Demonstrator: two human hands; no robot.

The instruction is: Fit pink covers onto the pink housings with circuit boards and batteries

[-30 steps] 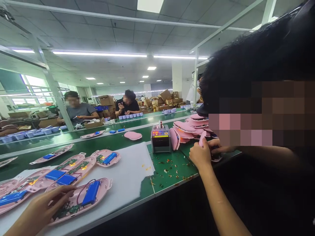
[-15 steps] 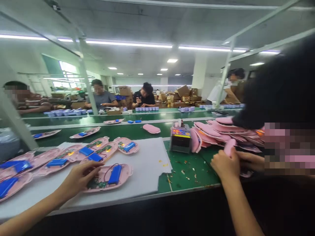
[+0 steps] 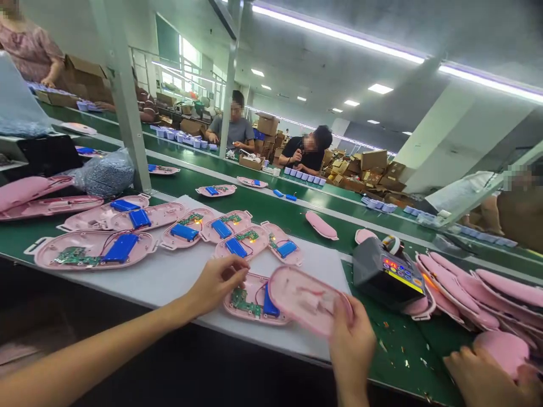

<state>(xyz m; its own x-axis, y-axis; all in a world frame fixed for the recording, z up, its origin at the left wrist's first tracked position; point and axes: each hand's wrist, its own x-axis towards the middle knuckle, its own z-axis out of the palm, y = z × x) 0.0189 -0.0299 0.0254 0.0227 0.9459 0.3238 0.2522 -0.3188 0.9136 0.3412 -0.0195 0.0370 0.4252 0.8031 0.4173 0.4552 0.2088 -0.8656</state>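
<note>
Pink plastic cover sits clamped by its edge in my right grip. Left grip is half open, empty, beside the lower case; contact cannot be confirmed.

My bare, slender left forearm, narrowing to the wrist and left hand; my right hand, likewise bare, long-fingered.

Pink cover now over btm case
</note>
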